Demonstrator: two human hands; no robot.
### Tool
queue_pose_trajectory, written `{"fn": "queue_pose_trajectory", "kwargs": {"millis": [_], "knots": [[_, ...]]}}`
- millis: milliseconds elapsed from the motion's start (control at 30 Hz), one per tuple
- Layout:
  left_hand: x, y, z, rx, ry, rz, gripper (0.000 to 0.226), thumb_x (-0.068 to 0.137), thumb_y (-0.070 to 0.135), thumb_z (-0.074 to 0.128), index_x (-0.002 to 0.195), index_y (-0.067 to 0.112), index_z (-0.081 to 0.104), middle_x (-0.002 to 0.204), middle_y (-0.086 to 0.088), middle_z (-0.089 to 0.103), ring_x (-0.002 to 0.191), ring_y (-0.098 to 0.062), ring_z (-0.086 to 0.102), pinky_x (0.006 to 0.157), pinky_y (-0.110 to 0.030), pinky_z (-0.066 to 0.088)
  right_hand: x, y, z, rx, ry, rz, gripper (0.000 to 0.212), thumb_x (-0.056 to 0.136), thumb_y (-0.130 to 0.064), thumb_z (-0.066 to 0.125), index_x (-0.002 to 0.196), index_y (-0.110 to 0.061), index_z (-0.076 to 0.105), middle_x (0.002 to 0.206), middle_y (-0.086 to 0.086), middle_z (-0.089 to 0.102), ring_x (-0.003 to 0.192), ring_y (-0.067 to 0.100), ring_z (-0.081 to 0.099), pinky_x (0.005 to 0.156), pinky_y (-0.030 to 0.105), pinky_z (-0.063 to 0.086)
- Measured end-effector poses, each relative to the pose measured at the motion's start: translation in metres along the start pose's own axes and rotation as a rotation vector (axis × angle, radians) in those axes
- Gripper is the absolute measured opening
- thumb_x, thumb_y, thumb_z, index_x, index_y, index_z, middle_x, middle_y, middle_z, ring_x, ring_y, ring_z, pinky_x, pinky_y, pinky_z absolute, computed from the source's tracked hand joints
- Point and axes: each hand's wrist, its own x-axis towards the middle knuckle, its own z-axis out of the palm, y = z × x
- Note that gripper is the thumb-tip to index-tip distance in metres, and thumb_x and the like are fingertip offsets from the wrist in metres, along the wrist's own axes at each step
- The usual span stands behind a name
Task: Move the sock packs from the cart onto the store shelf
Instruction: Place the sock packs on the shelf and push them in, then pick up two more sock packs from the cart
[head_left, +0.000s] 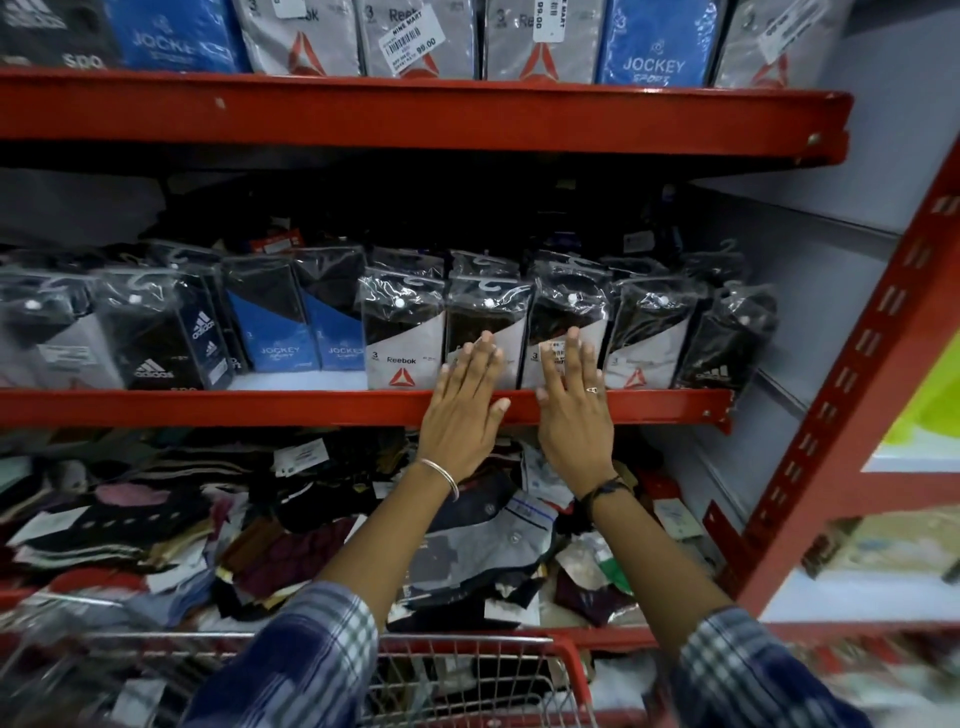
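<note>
While my left hand (464, 402) and right hand (571, 400) lie flat and open, gripping nothing, their fingers press two Reebok sock packs (485, 338) upright on the middle shelf (208, 408), I judge to square the row. Both forearms reach over the cart (519, 670) below

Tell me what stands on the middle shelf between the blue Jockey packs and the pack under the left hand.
One Reebok pack, upright with its red triangle logo facing out, in the head view.
</note>
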Motion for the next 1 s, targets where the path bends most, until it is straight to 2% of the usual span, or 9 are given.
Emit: {"fn": "queue_pose_trajectory", "kwargs": {"millis": [133, 300, 400, 467, 633, 767, 867, 933, 1000], "knots": [[-0.045, -0.002, -0.013, -0.108, 0.056, -0.03, 0.056, 0.098, 0.032, 0.032, 0.148, 0.018, 0.013, 0.157, 0.001, -0.001, 0.144, -0.014, -0.005, 0.116, -0.044, 0.003, -0.046, -0.027, -0.002, 0.08, -0.011, -0.015, 0.05, 0.099, -0.026, 0.028, 0.146, -0.008, 0.029, 0.157, 0.013, 0.019, 0.145, 0.024, 0.013, 0.116, 0.043, 0.012], [-0.119, -0.017, -0.01, -0.148, 0.088, -0.048, 0.048, 0.095, 0.024, 0.043, 0.14, 0.011, 0.034, 0.155, -0.013, 0.013, 0.144, -0.027, 0.003, 0.114, -0.05, 0.016, -0.117, -0.069, 0.02, 0.166, -0.115, 0.006, 0.055, 0.098, -0.036, 0.029, 0.143, -0.004, 0.034, 0.154, 0.015, 0.027, 0.143, 0.026, 0.021, 0.115, 0.042, 0.017], [-0.173, -0.035, -0.005, -0.143, 0.073, -0.101, 0.046, 0.094, 0.02, 0.047, 0.138, 0.01, 0.038, 0.153, -0.017, 0.018, 0.143, -0.031, 0.006, 0.113, -0.049, 0.021, -0.162, -0.092, 0.039, 0.208, -0.23, 0.037, 0.059, 0.097, -0.039, 0.027, 0.143, -0.002, 0.034, 0.153, 0.016, 0.029, 0.142, 0.027, 0.024, 0.116, 0.042, 0.019], [-0.204, -0.047, -0.003, -0.139, 0.032, -0.151, 0.044, 0.095, 0.023, 0.044, 0.137, 0.01, 0.039, 0.152, -0.016, 0.021, 0.143, -0.03, 0.01, 0.113, -0.047, 0.024, -0.184, -0.104, 0.051, 0.23, -0.304, 0.052, 0.057, 0.098, -0.037, 0.03, 0.143, -0.001, 0.033, 0.152, 0.017, 0.031, 0.142, 0.029, 0.025, 0.116, 0.045, 0.022], [-0.29, -0.08, 0.008, -0.093, -0.063, -0.299, 0.034, 0.089, 0.015, 0.052, 0.122, 0.008, 0.048, 0.139, -0.021, 0.041, 0.128, -0.036, 0.038, 0.103, -0.049, 0.037, -0.249, -0.134, 0.086, 0.251, -0.532, 0.078, 0.056, 0.099, -0.031, 0.043, 0.145, -0.004, 0.028, 0.153, 0.017, 0.029, 0.142, 0.029, 0.024, 0.115, 0.046, 0.026], [-0.361, -0.103, 0.025, -0.108, -0.197, -0.426, 0.035, 0.086, 0.012, 0.055, 0.121, 0.006, 0.052, 0.135, -0.021, 0.044, 0.124, -0.036, 0.041, 0.1, -0.048, 0.038, -0.305, -0.157, 0.114, 0.249, -0.763, 0.109, 0.059, 0.099, -0.037, 0.04, 0.148, -0.009, 0.022, 0.156, 0.012, 0.024, 0.142, 0.027, 0.025, 0.114, 0.043, 0.028], [-0.4, -0.116, 0.035, -0.159, -0.296, -0.518, 0.035, 0.085, 0.013, 0.049, 0.12, 0.007, 0.05, 0.132, -0.021, 0.046, 0.116, -0.037, 0.047, 0.094, -0.046, 0.046, -0.334, -0.167, 0.131, 0.225, -0.896, 0.159, 0.06, 0.1, -0.04, 0.037, 0.149, -0.01, 0.019, 0.156, 0.012, 0.023, 0.139, 0.028, 0.03, 0.11, 0.045, 0.033], [-0.424, -0.124, 0.043, -0.188, -0.348, -0.578, 0.037, 0.083, 0.007, 0.053, 0.121, 0.007, 0.05, 0.129, -0.022, 0.047, 0.111, -0.038, 0.05, 0.086, -0.046, 0.05, -0.351, -0.175, 0.147, 0.186, -0.99, 0.193, 0.062, 0.1, -0.043, 0.035, 0.15, -0.01, 0.018, 0.157, 0.011, 0.021, 0.139, 0.028, 0.029, 0.109, 0.046, 0.031], [-0.445, -0.13, 0.052, -0.189, -0.418, -0.623, 0.035, 0.084, 0.009, 0.053, 0.118, 0.004, 0.052, 0.127, -0.023, 0.049, 0.111, -0.039, 0.051, 0.085, -0.048, 0.05, -0.365, -0.179, 0.162, 0.154, -1.067, 0.195, 0.064, 0.099, -0.044, 0.036, 0.15, -0.01, 0.016, 0.157, 0.012, 0.02, 0.14, 0.028, 0.028, 0.109, 0.045, 0.029]]}}
